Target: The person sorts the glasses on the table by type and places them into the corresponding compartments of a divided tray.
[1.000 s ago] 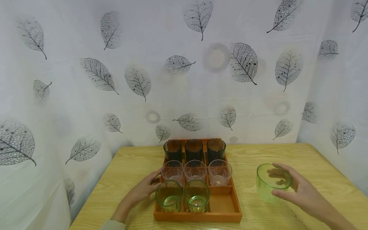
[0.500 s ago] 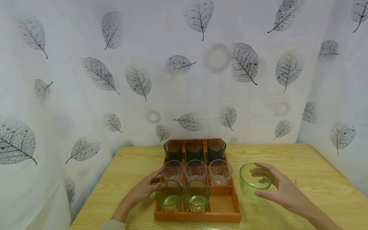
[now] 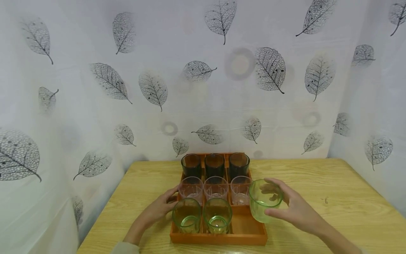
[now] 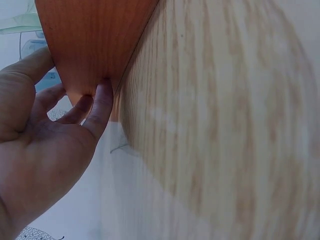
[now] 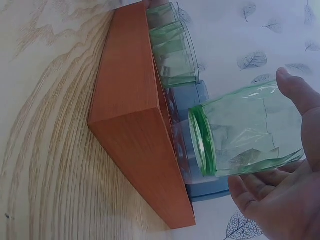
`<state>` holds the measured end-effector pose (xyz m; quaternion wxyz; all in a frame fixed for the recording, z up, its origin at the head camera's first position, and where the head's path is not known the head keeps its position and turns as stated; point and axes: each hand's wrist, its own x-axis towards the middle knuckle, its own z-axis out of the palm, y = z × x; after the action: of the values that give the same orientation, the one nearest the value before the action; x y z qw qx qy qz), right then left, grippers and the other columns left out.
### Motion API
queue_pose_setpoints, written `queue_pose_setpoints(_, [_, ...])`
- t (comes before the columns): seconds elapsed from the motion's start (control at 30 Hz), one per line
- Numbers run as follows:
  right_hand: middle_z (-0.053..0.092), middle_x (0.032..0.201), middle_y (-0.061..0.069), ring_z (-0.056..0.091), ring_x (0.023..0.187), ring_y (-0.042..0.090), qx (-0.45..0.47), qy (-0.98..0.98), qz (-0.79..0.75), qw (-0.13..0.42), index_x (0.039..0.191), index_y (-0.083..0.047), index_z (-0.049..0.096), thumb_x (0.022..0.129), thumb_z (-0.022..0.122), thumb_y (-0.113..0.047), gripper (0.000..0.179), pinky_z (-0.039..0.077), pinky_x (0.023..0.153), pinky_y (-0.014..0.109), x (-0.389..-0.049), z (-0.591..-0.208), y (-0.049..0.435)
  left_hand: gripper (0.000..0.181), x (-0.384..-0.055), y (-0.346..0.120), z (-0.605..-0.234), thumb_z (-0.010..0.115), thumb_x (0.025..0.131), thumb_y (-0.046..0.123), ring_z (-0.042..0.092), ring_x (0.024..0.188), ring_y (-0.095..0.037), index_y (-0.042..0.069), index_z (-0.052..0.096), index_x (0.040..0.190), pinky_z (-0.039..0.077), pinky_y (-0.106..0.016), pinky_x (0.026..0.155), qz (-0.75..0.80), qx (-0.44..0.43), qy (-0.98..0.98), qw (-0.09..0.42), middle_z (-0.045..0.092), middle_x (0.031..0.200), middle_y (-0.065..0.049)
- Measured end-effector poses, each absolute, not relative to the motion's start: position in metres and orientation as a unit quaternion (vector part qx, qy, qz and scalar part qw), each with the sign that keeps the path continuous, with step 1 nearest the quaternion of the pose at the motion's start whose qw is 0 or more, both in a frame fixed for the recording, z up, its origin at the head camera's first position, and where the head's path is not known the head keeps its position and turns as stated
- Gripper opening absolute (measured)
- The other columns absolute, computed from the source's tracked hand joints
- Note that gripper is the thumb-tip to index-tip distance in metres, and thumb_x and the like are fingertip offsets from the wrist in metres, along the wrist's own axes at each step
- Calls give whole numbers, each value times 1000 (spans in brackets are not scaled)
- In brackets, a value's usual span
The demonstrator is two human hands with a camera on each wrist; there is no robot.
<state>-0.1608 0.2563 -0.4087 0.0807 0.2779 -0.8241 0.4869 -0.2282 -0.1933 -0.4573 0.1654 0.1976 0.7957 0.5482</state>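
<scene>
My right hand point(image 3: 295, 208) holds a green glass point(image 3: 260, 211) between thumb and fingers, over the right edge of the wooden tray point(image 3: 219, 239). In the right wrist view the glass is tilted, its thick base towards the tray, apart from it. Below and left of it lies the bare front-right compartment point(image 3: 242, 224). Two more green glasses, a left one point(image 3: 186, 217) and a middle one point(image 3: 217, 217), stand in the front row. My left hand point(image 3: 157, 210) rests against the tray's left side, its fingertips point(image 4: 105, 92) touching the outer wall and its thumb near the rim.
Clear glasses point(image 3: 215, 190) fill the middle row and dark glasses point(image 3: 214, 165) the back row. The tray stands on a wood-grain table point(image 3: 311, 183). A white leaf-print curtain point(image 3: 203, 106) hangs behind and at both sides.
My right hand has carried the green glass leftward, from over the table at the right to the tray's right edge. The left hand and tray have stayed put.
</scene>
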Motion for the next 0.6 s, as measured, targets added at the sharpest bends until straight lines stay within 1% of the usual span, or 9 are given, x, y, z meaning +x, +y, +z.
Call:
queue_pose_setpoints(0.13, [62,135,12,61,118,17,273,-819,501,59,154,-5,41,89,81,-6,76,49,99,23,-163,-408,247,71,-228,-193,-458,58,108,26,35,145,-49,7,21,165,37,-57,114,550,200,794,167,18,167,-28])
queue_pose_setpoints(0.23, [60,138,11,60,121,16,265,-820,505,42,155,-10,41,89,82,-8,78,47,102,24,-163,-406,240,72,-228,-193,-459,58,107,26,35,144,-50,7,20,165,37,-57,114,549,202,794,167,18,166,-28])
queue_pose_setpoints(0.37, [57,141,11,58,124,17,260,-813,520,28,154,-6,41,88,83,-10,78,46,104,28,-161,-406,231,72,-229,-193,-460,58,108,27,35,145,-49,8,19,166,37,-57,114,546,200,796,169,18,167,-28])
queue_pose_setpoints(0.43, [56,142,12,58,126,23,253,-808,531,20,154,-5,41,88,83,-12,78,48,103,31,-160,-406,227,72,-229,-193,-460,58,108,27,35,145,-49,8,19,166,36,-56,115,545,199,797,169,18,167,-27])
queue_pose_setpoints(0.5, [54,144,14,55,130,33,249,-807,536,14,153,-3,41,88,84,-14,79,49,103,37,-159,-407,221,72,-228,-192,-458,58,107,28,35,145,-49,8,20,166,37,-57,114,545,198,798,167,18,167,-27])
queue_pose_setpoints(0.6, [45,152,22,48,134,48,232,-798,556,-5,154,-3,41,87,85,-16,81,55,97,41,-158,-410,213,72,-228,-192,-457,58,107,27,35,144,-49,7,20,165,37,-57,114,545,198,797,166,19,166,-28])
